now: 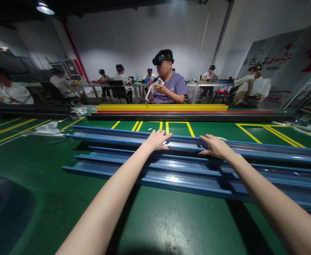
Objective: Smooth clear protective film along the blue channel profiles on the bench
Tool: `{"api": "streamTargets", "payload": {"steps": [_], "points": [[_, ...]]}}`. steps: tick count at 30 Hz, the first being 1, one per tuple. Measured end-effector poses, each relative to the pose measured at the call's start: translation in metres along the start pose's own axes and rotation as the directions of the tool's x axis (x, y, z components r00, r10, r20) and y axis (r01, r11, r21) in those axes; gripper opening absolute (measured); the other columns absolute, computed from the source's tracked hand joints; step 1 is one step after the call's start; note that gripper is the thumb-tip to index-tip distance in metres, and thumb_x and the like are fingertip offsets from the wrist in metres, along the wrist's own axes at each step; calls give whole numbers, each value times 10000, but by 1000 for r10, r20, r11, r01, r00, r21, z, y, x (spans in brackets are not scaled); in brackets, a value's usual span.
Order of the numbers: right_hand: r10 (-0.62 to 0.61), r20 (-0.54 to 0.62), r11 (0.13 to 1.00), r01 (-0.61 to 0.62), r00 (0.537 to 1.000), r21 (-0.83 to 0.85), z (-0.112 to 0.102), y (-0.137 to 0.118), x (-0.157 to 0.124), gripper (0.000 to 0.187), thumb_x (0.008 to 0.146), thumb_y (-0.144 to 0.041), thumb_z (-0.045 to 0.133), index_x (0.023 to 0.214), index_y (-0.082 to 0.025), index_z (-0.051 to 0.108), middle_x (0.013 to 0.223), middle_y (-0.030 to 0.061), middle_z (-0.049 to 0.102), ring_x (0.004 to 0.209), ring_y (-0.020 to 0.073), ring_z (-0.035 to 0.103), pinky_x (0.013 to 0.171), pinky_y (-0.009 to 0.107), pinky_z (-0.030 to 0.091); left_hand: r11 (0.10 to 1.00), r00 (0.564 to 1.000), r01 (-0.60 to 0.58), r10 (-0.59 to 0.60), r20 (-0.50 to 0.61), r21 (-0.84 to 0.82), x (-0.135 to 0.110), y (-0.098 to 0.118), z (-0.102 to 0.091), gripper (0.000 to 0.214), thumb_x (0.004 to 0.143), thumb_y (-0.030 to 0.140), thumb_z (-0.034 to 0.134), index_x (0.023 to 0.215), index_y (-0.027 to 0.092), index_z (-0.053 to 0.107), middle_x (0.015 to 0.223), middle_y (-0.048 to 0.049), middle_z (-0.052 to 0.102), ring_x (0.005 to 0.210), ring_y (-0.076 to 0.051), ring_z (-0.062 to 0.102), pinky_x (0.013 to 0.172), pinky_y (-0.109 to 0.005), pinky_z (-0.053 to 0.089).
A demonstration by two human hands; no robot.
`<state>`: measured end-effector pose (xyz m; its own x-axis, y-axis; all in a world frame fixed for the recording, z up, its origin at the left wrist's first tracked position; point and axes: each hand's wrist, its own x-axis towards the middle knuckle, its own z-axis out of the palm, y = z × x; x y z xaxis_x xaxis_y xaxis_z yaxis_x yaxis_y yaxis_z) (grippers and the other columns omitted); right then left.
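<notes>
Long, glossy blue channel-shaped strip (183, 142) runs crosswise over green, yellow-lined worktop (168, 216), just beyond similar blue strips (171, 179). Left hand (157, 140) and right hand (216, 146) set apart along it, fingers grasping its two long edges. Long yellow strip (157, 107) farther off, before person in purple shirt (176, 85).

Those blue channels (171, 179) look like smooth, glossy plastic from here; the green table (166, 219) shines too, the clear film (48, 128) is crinkled plastic, the purple T-shirt (176, 85) matt cloth.
</notes>
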<state>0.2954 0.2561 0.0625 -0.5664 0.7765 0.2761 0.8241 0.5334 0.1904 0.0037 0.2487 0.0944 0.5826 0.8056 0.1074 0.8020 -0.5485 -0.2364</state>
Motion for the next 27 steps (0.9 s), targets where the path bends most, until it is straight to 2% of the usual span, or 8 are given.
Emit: {"api": "streamTargets", "payload": {"steps": [6, 11, 18, 27], "points": [[-58, -116, 993, 46, 992, -107, -37, -2, -14, 597, 703, -489, 574, 1155, -115, 469, 929, 140, 575, 802, 243, 546, 695, 326, 419, 998, 985, 4, 6, -175, 60, -18, 0, -37, 662, 726, 540, 540, 1303, 288, 333, 1127, -112, 492, 1026, -268, 435, 799, -371, 344], [-104, -155, 983, 78, 982, -167, -61, -19, -44, 594, 701, -442, 589, 1164, -95, 455, 936, 147, 578, 791, 244, 543, 694, 329, 417, 996, 956, -17, 42, -290, 88, -56, 22, -49, 688, 722, 583, 512, 1312, 285, 324, 1079, -95, 502, 979, -249, 445, 777, -340, 335], [-176, -144, 970, 146, 974, -195, -85, -53, -90, 547, 700, -448, 578, 1138, -135, 479, 935, 130, 591, 785, 236, 554, 682, 330, 422, 998, 953, -57, 66, -297, 41, -107, 53, -41, 695, 728, 598, 490, 1319, 275, 317, 1035, -75, 517, 938, -218, 466, 760, -304, 342], [-226, -95, 960, 205, 970, -189, -84, -79, -132, 505, 725, -551, 507, 1017, -139, 533, 826, 115, 607, 712, 219, 566, 626, 316, 434, 993, 964, -101, 84, -251, -55, -131, 78, -19, 723, 692, 629, 506, 1305, 282, 342, 1037, -59, 533, 910, -202, 500, 752, -301, 386]]}}
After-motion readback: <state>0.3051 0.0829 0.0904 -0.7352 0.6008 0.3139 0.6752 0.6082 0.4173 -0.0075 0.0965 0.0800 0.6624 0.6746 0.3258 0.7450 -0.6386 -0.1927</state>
